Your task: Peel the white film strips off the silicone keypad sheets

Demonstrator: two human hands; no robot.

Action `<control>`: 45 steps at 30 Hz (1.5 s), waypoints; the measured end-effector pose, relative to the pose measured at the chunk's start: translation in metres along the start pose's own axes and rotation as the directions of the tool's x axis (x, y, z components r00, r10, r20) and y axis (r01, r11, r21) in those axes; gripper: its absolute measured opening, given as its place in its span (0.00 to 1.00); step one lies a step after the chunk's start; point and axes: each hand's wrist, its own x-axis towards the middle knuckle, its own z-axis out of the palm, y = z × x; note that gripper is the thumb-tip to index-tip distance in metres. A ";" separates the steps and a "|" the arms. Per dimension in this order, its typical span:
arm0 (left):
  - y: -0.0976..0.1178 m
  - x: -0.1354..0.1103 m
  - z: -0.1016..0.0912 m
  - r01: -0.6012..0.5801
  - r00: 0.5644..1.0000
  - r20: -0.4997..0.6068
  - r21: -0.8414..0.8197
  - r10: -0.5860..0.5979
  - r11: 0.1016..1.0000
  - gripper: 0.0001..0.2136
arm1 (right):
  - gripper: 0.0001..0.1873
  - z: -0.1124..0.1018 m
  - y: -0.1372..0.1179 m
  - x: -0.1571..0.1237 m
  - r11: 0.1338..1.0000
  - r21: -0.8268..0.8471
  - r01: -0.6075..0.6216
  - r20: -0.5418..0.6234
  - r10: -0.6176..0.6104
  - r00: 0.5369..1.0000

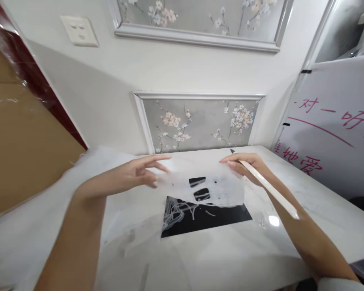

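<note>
The right fingers (230,161) are clenching a white stylus (267,184) and pinching a translucent film (212,190) between the hands, while the left fingers (148,171) are curling loosely at its edge, above a black sheet (206,218) on the marble worktop (291,242).

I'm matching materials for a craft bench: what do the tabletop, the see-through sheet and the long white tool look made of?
The tabletop looks like polished marble or a marble-look laminate: grey veining, glossy glare. The see-through sheet looks like thin plastic film or tracing paper, since black shows through it. The long white tool in the right hand looks like smooth plastic, though its even, pale finish leaves that open.
</note>
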 end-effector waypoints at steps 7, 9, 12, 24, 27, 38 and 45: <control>0.026 0.033 0.092 -0.217 0.967 0.147 0.058 0.207 0.974 0.16 | 0.13 0.027 -0.015 -0.011 0.998 0.013 0.066 0.326 -0.066 0.943; 0.027 0.037 0.109 -0.177 0.975 0.137 0.005 0.174 0.984 0.16 | 0.13 0.030 -0.014 -0.012 0.998 0.034 0.056 0.349 -0.064 0.935; 0.024 0.038 0.116 -0.166 0.975 0.141 -0.067 0.174 0.984 0.16 | 0.15 0.031 -0.010 -0.013 1.000 0.022 0.017 0.330 -0.023 0.944; 0.041 -0.010 0.081 -0.389 0.597 -0.679 0.220 0.427 0.894 0.12 | 0.15 0.020 0.025 0.004 0.981 -0.163 0.102 0.117 -0.083 0.990; 0.043 -0.027 0.058 -0.330 0.622 -0.740 0.050 0.257 0.943 0.11 | 0.17 0.019 0.042 0.011 0.981 -0.183 0.063 0.105 -0.044 0.993; 0.040 0.009 0.076 -0.094 0.980 -0.180 -0.063 0.082 0.994 0.15 | 0.22 0.016 0.020 0.005 0.977 -0.181 -0.110 -0.050 0.103 0.993; 0.034 0.023 0.087 -0.065 0.993 -0.109 -0.179 0.046 0.982 0.14 | 0.19 0.029 -0.010 -0.012 0.977 0.185 0.110 -0.120 -0.089 0.989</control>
